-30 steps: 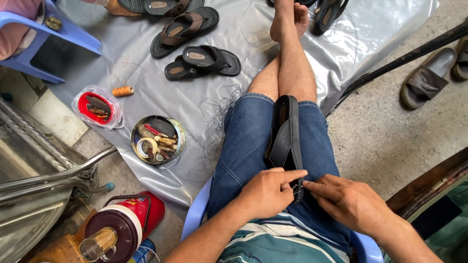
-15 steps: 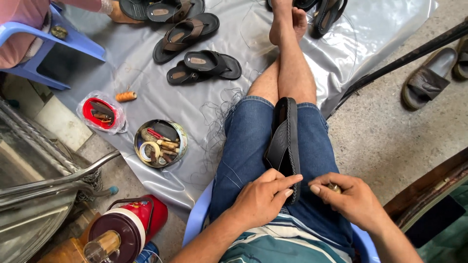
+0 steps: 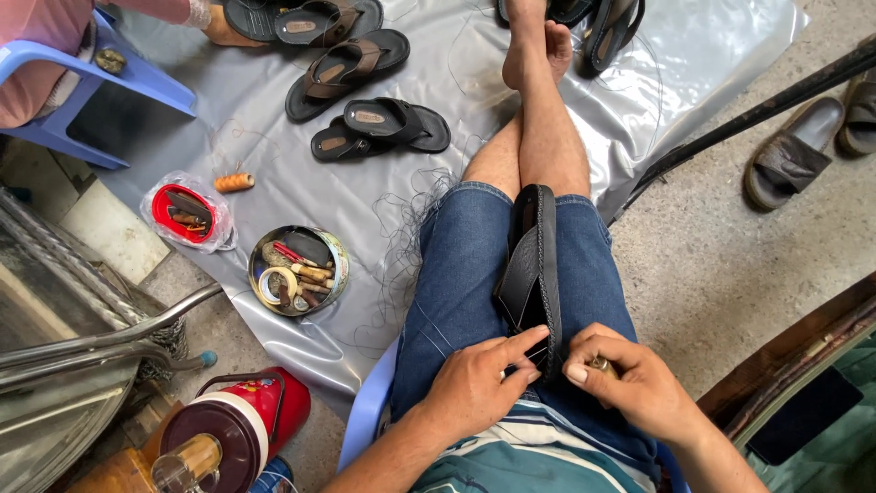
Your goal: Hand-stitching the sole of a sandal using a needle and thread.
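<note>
A black sandal (image 3: 534, 265) stands on edge between my thighs, on my blue denim shorts (image 3: 456, 283). My left hand (image 3: 479, 383) presses its fingertips against the sandal's near end and pinches it. My right hand (image 3: 630, 379) is closed around a small tool with a brass-coloured handle (image 3: 599, 365), right beside the sandal's heel. Thin dark thread (image 3: 401, 246) trails from the sandal over my left thigh onto the grey plastic sheet (image 3: 274, 137).
A round tin (image 3: 297, 270) of tools and tape, a red-lidded box in a bag (image 3: 187, 212) and an orange thread spool (image 3: 234, 183) lie on the sheet. Several dark sandals (image 3: 379, 128) lie farther out. A red flask (image 3: 233, 429) stands lower left. Another person sits on a blue chair (image 3: 109, 78).
My right hand has drawn slightly away from the sandal's heel toward the right. My left fingers stay on the sandal. The view shifted a little.
</note>
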